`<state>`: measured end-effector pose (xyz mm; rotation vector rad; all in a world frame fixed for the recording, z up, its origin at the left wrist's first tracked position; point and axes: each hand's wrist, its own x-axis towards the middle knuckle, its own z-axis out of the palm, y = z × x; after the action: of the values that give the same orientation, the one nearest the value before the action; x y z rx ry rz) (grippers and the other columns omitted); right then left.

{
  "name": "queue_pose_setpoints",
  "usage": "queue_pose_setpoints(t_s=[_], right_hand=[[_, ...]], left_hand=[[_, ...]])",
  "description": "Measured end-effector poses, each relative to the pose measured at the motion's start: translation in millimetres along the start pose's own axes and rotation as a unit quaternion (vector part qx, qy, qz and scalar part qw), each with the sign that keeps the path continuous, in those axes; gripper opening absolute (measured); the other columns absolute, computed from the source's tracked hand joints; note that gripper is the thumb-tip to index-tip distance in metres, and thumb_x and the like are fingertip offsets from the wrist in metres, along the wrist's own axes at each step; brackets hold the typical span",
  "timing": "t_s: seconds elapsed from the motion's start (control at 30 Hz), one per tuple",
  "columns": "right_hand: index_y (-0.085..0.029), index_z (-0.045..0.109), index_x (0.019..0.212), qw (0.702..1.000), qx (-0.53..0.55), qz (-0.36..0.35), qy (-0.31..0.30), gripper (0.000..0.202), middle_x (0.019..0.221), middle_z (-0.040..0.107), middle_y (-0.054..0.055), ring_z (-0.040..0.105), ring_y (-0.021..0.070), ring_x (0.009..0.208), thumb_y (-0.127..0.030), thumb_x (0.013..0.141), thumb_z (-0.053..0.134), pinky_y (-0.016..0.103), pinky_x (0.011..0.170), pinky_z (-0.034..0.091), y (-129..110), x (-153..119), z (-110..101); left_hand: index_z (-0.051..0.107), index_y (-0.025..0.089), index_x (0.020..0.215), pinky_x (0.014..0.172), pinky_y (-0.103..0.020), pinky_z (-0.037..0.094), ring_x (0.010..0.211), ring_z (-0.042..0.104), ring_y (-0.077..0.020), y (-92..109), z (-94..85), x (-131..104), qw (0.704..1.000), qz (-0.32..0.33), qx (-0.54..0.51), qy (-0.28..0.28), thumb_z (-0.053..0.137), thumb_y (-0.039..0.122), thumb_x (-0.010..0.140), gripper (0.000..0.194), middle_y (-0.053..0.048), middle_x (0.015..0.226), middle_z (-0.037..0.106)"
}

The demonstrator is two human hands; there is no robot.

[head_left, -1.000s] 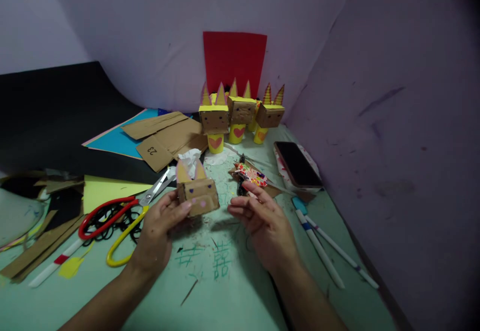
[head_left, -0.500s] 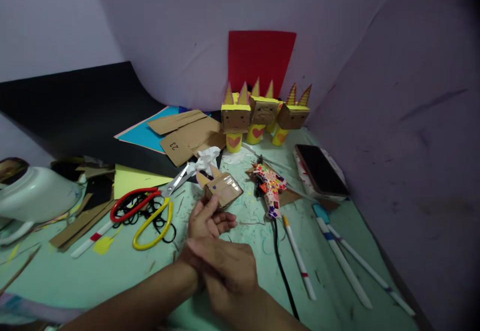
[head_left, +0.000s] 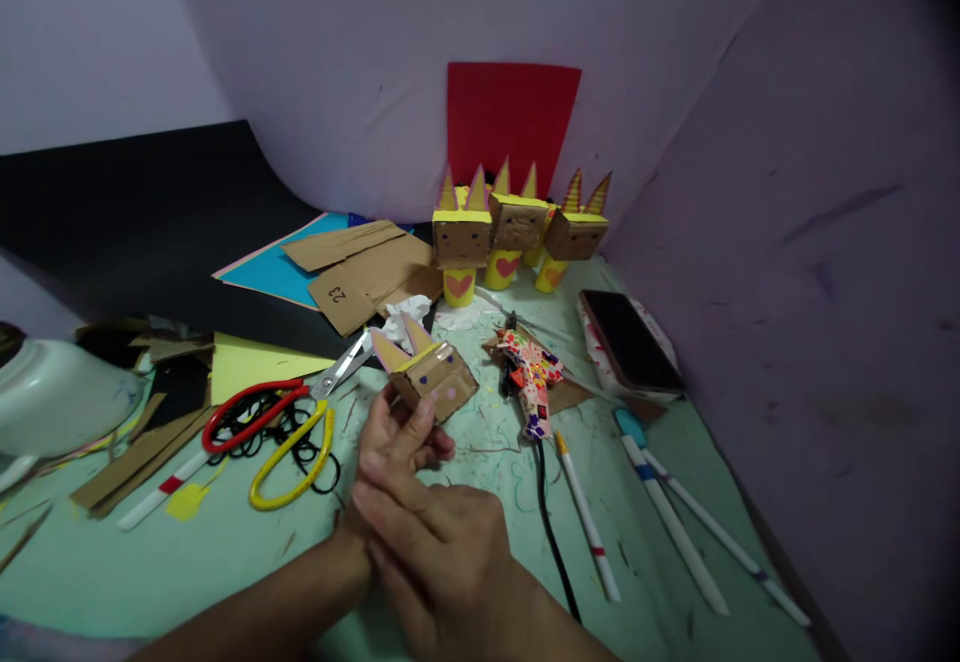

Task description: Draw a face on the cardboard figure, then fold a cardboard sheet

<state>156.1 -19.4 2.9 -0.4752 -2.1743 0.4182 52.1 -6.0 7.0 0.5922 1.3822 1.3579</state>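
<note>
My left hand (head_left: 401, 437) holds a small cardboard animal head (head_left: 442, 382) by its lower edge, with the thumb on its front. Two pointed pink-edged ears rise from its top, and dark eyes and pink spots mark the face. My right hand (head_left: 446, 532) is wrapped round my left wrist, and its fingertips lie against the base of the left hand. To the right of the held head lies a flower-patterned glue gun (head_left: 532, 377) with a black cord. Left of my hands, large scissors (head_left: 304, 402) with one red and one yellow handle lie partly spread.
At the back stand several yellow figures (head_left: 459, 242) with cardboard heads, before a red sheet (head_left: 514, 112). A phone (head_left: 630, 337) and markers (head_left: 589, 522) lie on the right. Cardboard pieces (head_left: 375, 267), crumpled paper (head_left: 405, 322) and a white mug (head_left: 56, 392) are on the left.
The cardboard head has turned, so its face and ears show more fully. My right hand has shifted slightly up along the left wrist. The whole view has slid a little left.
</note>
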Motion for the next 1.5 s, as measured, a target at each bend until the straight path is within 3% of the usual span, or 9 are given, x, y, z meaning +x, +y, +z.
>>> queue_pose_setpoints(t_s=[0.07,0.13,0.2,0.3,0.5,0.83,1.2,1.5], right_hand=[[-0.017,0.059,0.112,0.993,0.021,0.031,0.114,0.032,0.119,0.068,0.013,0.069,0.0179,0.097,-0.012,0.081,0.056,0.025,0.076,0.057,5.6,-0.2,-9.1],[-0.019,0.064,0.096,0.968,-0.019,0.105,0.226,0.02,0.111,0.071,0.012,0.069,0.0199,0.097,-0.01,0.079,0.06,0.03,0.081,0.056,16.1,0.5,-21.2],[-0.02,0.066,0.086,0.944,-0.074,0.167,0.275,0.013,0.1,0.074,0.011,0.07,0.0215,0.091,-0.01,0.079,0.061,0.034,0.08,0.057,29.1,1.3,-32.7],[-0.019,0.069,0.086,0.946,-0.112,0.166,0.254,0.013,0.083,0.075,0.007,0.072,0.0192,0.078,-0.009,0.08,0.062,0.031,0.074,0.058,44.8,0.4,-41.9],[-0.014,0.068,0.087,0.969,-0.104,0.13,0.184,0.014,0.084,0.076,0.009,0.073,0.0177,0.074,-0.006,0.081,0.059,0.026,0.07,0.059,47.3,-5.9,-35.9],[-0.012,0.066,0.081,0.975,-0.078,0.141,0.156,0.012,0.073,0.073,0.008,0.069,0.0172,0.062,-0.006,0.083,0.055,0.025,0.06,0.055,45.7,-4.4,-32.9],[-0.015,0.062,0.075,0.969,-0.187,0.102,0.129,0.02,0.061,0.067,0.004,0.063,0.0154,0.051,-0.013,0.09,0.048,0.024,0.049,0.043,49.5,-8.5,-31.3],[-0.015,0.059,0.074,0.963,-0.208,0.089,0.146,0.018,0.06,0.065,0.004,0.062,0.0154,0.052,-0.009,0.086,0.048,0.025,0.048,0.043,41.6,-5.6,-27.4]], left_hand=[[0.051,0.022,0.115,0.069,-0.026,0.056,0.081,0.07,-0.0207,1.3,-3.1,-1.4,0.998,0.018,-0.029,-0.045,0.071,0.042,0.073,0.05,-0.005,0.11,0.07],[0.051,0.019,0.118,0.082,-0.027,0.054,0.097,0.067,-0.0241,1.3,-6.1,-3.4,0.995,0.046,-0.03,-0.088,0.074,0.035,0.071,0.054,-0.007,0.111,0.07],[0.049,0.015,0.121,0.085,-0.03,0.053,0.102,0.066,-0.0262,0.7,-8.1,-6.0,0.993,0.077,0.006,-0.095,0.076,0.033,0.069,0.06,-0.011,0.113,0.069],[0.049,0.013,0.121,0.082,-0.032,0.054,0.098,0.067,-0.0279,0.3,-8.3,-9.0,0.992,0.1,0.053,-0.049,0.078,0.037,0.065,0.068,-0.013,0.11,0.07],[0.05,0.012,0.121,0.068,-0.03,0.055,0.085,0.07,-0.0271,3.2,-8.1,-7.7,0.985,0.109,0.132,0.012,0.078,0.044,0.06,0.074,-0.012,0.101,0.073],[0.045,0.012,0.124,0.07,-0.026,0.058,0.091,0.07,-0.0251,0.9,-18.4,-2.3,0.974,0.126,0.186,-0.029,0.077,0.044,0.066,0.074,-0.013,0.108,0.072],[0.048,0.008,0.124,0.063,-0.027,0.059,0.084,0.072,-0.0251,4.6,-21.1,-0.9,0.928,0.187,0.322,-0.023,0.072,0.046,0.067,0.072,-0.013,0.101,0.074],[0.052,0.011,0.118,0.065,-0.027,0.058,0.083,0.072,-0.0242,6.1,-12.2,-9.8,0.938,0.183,0.295,0.002,0.07,0.039,0.066,0.062,-0.009,0.097,0.074]])
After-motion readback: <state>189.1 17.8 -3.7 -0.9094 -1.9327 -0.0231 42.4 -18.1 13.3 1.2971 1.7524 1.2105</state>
